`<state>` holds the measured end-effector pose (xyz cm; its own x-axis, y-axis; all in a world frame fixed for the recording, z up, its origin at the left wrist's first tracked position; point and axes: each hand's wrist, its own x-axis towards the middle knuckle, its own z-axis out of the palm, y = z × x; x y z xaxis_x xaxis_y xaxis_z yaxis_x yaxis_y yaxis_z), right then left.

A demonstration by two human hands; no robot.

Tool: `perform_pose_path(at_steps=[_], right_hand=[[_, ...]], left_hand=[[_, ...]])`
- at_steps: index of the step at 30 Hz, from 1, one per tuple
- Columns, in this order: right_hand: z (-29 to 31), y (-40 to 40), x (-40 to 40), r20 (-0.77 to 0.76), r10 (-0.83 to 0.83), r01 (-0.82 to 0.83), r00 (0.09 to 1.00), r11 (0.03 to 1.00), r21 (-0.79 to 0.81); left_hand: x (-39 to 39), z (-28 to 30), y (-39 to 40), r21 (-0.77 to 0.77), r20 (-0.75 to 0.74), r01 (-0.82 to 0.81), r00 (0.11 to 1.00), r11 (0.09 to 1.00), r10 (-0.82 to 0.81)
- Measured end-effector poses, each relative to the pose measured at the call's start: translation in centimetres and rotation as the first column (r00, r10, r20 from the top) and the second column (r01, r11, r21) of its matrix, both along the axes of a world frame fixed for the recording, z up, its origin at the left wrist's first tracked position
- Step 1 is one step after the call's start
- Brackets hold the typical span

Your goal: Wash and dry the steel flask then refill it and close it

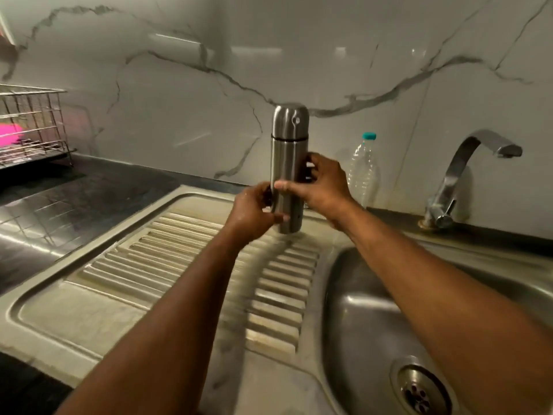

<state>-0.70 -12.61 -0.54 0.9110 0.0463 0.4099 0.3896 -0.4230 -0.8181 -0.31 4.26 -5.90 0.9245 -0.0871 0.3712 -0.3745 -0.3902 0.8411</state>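
The steel flask (288, 154) stands upright with its domed cap on, at the far end of the ribbed steel drainboard (167, 256). My left hand (254, 215) grips its lower body from the left, thumb across the front. My right hand (321, 185) holds the middle of the flask from the right, fingers curled round it. The flask's base seems just above or touching the drainboard; I cannot tell which.
A clear plastic bottle (363, 172) with a teal cap stands behind my right hand against the marble wall. The tap (466, 175) rises at the right over the sink basin (368, 324) with its drain (419, 393). A wire dish rack (30, 124) sits on the dark counter at left.
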Motion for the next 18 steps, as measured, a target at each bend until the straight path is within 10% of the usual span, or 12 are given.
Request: perform_pose_path(at_steps=[18], right_hand=[[-4.3,0.2,5.9,-0.003,-0.042,0.042,0.999,0.999,0.015]], left_hand=[[4.8,-2.0,0.3,0.033,-0.138,0.041,0.990,0.999,-0.036]])
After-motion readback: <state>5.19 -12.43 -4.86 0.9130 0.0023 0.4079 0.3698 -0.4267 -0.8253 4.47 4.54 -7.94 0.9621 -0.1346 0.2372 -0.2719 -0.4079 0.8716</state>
